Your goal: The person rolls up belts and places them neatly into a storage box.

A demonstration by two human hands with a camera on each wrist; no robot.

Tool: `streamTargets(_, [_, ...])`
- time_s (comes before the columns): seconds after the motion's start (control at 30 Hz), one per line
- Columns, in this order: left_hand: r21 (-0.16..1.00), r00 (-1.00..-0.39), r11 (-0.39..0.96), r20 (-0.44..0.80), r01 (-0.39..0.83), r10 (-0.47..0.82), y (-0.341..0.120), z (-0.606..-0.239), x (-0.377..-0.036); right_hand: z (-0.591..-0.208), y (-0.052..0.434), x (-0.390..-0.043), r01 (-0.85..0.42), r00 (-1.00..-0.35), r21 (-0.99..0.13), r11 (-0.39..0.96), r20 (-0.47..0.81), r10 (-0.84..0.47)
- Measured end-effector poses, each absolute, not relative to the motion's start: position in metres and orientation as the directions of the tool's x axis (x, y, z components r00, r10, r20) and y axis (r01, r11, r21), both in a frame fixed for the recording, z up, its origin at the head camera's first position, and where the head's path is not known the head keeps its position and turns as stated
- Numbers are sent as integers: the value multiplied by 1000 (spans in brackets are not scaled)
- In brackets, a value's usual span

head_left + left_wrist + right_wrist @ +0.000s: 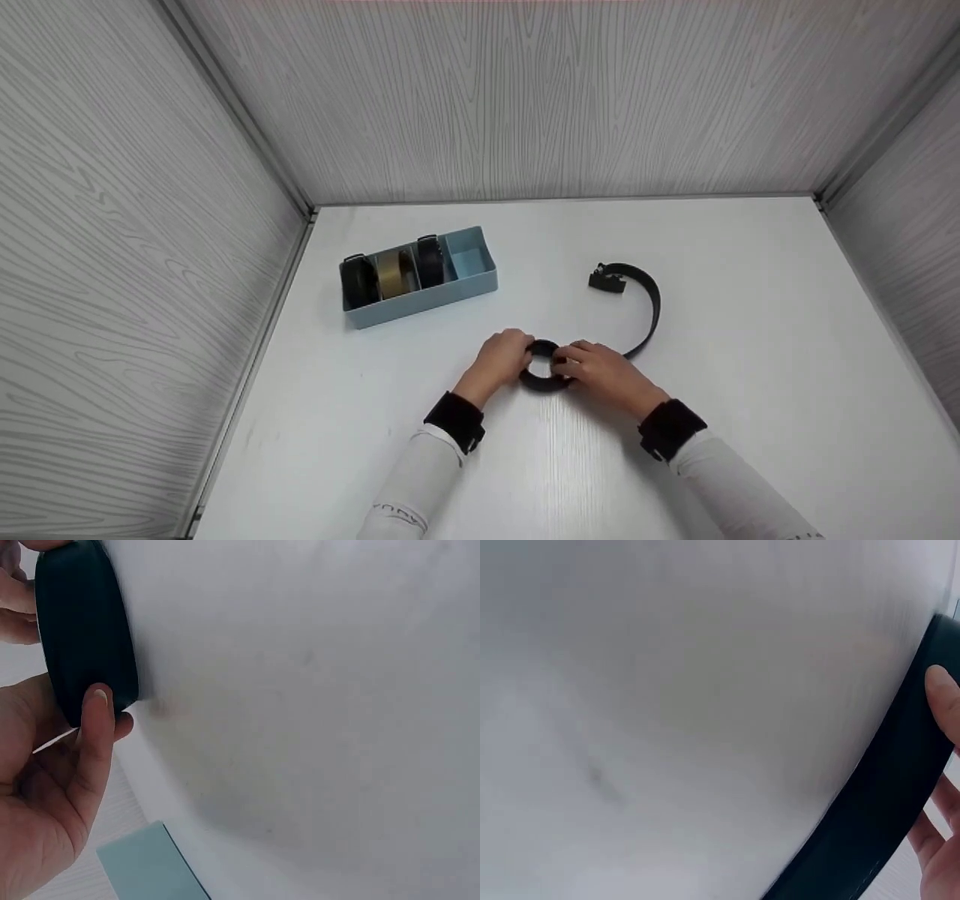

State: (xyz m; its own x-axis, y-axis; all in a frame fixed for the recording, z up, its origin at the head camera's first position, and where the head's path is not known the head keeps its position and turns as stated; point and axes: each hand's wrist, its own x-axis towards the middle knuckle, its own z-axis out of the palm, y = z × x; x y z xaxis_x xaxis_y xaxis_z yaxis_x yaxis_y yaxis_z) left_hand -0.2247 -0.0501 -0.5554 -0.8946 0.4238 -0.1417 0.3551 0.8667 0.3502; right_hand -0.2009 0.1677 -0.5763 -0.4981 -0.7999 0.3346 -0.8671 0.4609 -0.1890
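A black belt [543,385] stands on edge on the white table, partly wound into a round coil. Its loose end curves away to the right and back, finishing at a dark buckle [606,283]. My left hand [501,358] pinches the coil's left side; in the left wrist view the thumb lies on the outer face of the belt [88,630]. On the coil's right side, my right hand [604,373] grips the strap, fingertips reaching to the ring. The right wrist view has the thumb on the outside of the belt [889,772], with other fingers partly hidden behind.
A light blue divided box [427,302] stands at the back left. In its compartments sit a rolled black belt [359,283], a tan one [391,275] and another black one [430,262]. Grey wood-grain panels [525,105] border the table at the back and both sides.
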Motion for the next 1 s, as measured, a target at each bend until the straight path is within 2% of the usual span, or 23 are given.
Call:
streamTargets(0.13, [302,-885,864,-112,403,452,-48,-557,-224,-572,165,-201,-839,-534,-302,453,293,-793])
streamTargets(0.23, [302,-902,874,-88,381,423,-47,-559,-222,-569,159,-199,-801,-577,-366,474,263,-773])
streamTargets(0.4, [391,-936,882,-117,263,331,-44,-561,-218,-567,154,-196,-779,-616,-330,533,250,-747])
streamTargets(0.53, [417,-934,874,-132,252,332,-42,-561,-219,-567,155,-195,-792,-606,-295,534,276,-746])
streamTargets(0.8, [390,-876,848,-172,359,450,-46,-554,-224,-567,166,-198,-827,-536,-358,434,269,-800])
streamTargets(1.0, [367,-871,844,-149,390,468,-47,-557,-224,-571,162,-198,-851,-519,-293,437,337,-785])
